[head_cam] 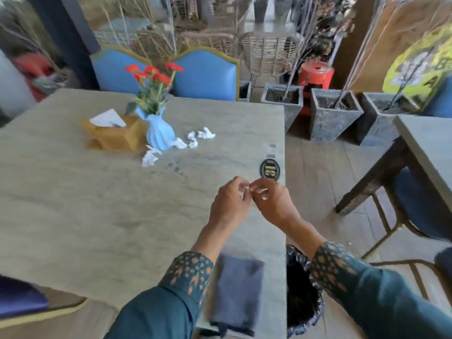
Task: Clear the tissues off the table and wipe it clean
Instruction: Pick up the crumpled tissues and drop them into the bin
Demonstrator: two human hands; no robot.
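Several crumpled white tissues [206, 134] lie on the grey stone table [73, 204], scattered around the foot of a light blue vase [159, 134]; one larger tissue wad [150, 158] sits nearer to me. A folded grey-blue cloth [238, 289] lies at the table's near edge between my forearms. My left hand [228, 204] and my right hand [272, 201] are held together above the table's right side, fingers curled and fingertips meeting. Small pale spots show at the fingertips; I cannot tell whether they hold anything.
A wooden tissue box [115, 137] with a sheet sticking out stands left of the vase of red flowers. A round black table-number disc [269, 169] lies by the right edge. A bin with a black liner [302, 294] stands on the floor right of the table. Blue chairs, stone planters and another table surround it.
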